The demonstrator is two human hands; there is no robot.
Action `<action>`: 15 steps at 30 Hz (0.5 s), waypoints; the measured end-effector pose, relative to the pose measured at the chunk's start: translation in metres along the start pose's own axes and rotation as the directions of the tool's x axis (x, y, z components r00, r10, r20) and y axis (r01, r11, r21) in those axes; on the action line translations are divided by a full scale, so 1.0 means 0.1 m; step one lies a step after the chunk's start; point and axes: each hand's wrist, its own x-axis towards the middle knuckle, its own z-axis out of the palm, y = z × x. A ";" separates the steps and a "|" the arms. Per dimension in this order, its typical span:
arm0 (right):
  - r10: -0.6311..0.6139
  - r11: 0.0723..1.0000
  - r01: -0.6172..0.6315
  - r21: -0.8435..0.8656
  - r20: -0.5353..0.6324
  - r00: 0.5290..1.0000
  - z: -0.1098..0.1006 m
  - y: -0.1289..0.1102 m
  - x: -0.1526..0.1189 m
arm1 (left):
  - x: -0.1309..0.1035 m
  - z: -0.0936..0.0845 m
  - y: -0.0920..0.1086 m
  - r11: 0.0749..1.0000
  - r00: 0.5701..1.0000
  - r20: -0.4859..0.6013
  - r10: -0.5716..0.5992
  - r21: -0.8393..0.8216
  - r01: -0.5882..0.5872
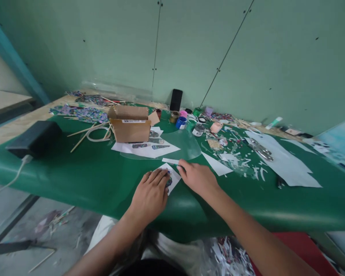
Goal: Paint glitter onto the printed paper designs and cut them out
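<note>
On the counter (89, 168), from the left, I'm seeing a black boxy device (34, 138) sitting with a white cable (17, 176) plugged in, then a cardboard box (132, 131) standing open behind a printed sheet (122, 148). Near the front edge, my left hand (151, 189) is lying spread, its fingers ungripped and covering part of a small white paper (174, 179) bearing a dark patterned shape (169, 181). Just beside it, my right hand (199, 178) is pinching a slim pale strip-shaped object (169, 161), too small to identify. Farther right, paper scraps (232, 157) are lying scattered, and a silvery metal tool (260, 148) is resting on a large white sheet (290, 166).
</note>
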 end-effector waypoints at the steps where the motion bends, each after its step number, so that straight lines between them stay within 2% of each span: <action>1: -0.007 1.000 0.007 -0.015 0.000 1.000 0.01 -0.03 0.03 | -0.01 0.01 0.00 1.000 1.000 -0.004 0.006 -0.005 -0.006; 5: -0.047 0.998 0.047 -0.053 0.001 0.999 0.02 -0.12 0.11 | -0.05 0.04 0.00 1.000 1.000 -0.015 -0.011 -0.008 0.011; 9: -0.066 0.995 0.067 -0.080 0.022 0.998 0.02 -0.13 0.09 | -0.05 0.06 0.00 1.000 1.000 -0.024 -0.011 -0.006 0.011; 15: 0.025 0.995 -0.019 -0.100 0.059 0.998 -0.01 -0.18 -0.03 | -0.05 0.05 0.07 0.999 0.999 -0.036 -0.017 0.028 0.018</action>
